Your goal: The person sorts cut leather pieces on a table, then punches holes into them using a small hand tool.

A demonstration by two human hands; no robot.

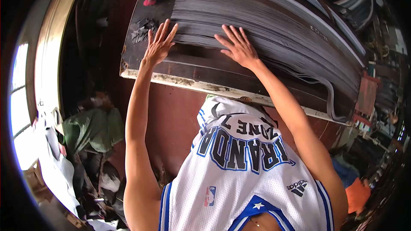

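Fingers (165, 27) splayed on stacked sheets (265, 21), black scraps (143, 29) beside

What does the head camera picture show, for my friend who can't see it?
The person's left hand and right hand rest flat, fingers spread, at the near edge of a thick stack of dark sheets on a worn wooden board. Below them is the person's white jersey with blue letters.

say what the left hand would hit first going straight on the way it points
The stack of dark sheets: the left hand points at its near edge, fingertips seemingly touching it, though depth is unclear.
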